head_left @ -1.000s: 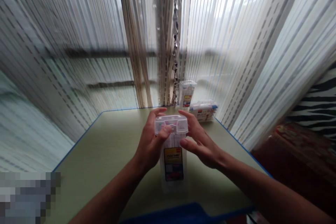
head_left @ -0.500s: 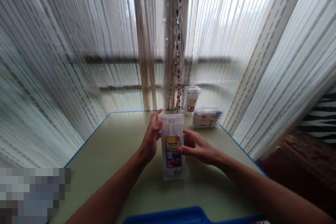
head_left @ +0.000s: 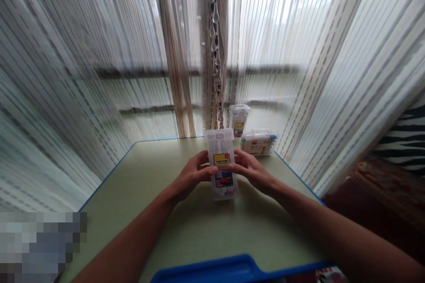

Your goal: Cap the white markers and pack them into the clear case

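A clear plastic marker case point(head_left: 220, 143) with a yellow and dark label stands upright, leaning a little, in front of me. My left hand point(head_left: 195, 171) grips its left side, thumb across the label and fingers behind. From the right, my right hand point(head_left: 251, 170) holds it the same way, thumb on the label's edge. The lid at the top looks closed. Pale marker ends show through the bottom of the case. Whether its base touches the table cannot be made out.
The pale green table point(head_left: 133, 185) has a blue edge. A second tall marker case point(head_left: 239, 119) and a low case of pens point(head_left: 257, 145) stand at the back right. A blue tray rim point(head_left: 206, 270) lies at the near edge. Striped curtains point(head_left: 126, 31) hang behind.
The marker case has moved up and away from me. My left hand has slid from its upper corner down its side, and its thumb now lies on the front.
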`<state>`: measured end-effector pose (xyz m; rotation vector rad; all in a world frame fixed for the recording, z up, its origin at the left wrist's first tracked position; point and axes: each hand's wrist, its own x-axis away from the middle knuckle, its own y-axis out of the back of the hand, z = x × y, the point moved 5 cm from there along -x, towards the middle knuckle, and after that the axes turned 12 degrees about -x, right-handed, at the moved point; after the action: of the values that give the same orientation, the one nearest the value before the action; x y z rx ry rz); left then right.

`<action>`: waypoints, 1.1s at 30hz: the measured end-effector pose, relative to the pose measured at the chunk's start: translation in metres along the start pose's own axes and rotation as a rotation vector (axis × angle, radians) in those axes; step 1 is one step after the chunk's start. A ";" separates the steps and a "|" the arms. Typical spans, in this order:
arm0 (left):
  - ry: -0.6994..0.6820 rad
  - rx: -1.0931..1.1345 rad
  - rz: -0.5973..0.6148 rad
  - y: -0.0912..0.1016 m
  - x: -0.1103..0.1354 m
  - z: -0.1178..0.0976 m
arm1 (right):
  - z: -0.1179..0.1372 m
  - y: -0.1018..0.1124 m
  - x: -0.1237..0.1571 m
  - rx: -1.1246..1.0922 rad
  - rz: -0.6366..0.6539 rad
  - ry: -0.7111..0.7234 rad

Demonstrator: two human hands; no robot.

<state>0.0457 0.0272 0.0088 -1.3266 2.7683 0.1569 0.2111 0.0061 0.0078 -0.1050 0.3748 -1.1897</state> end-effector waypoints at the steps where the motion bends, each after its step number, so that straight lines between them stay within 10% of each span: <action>1: 0.002 -0.002 -0.008 0.000 0.000 0.000 | 0.000 0.000 0.000 0.005 0.003 0.000; 33: -0.051 -0.035 -0.266 0.006 -0.005 -0.007 | -0.006 -0.011 0.014 0.532 -0.192 0.136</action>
<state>0.0444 0.0337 0.0165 -1.6576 2.5272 0.2209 0.2043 -0.0102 0.0023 0.4103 0.1583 -1.4547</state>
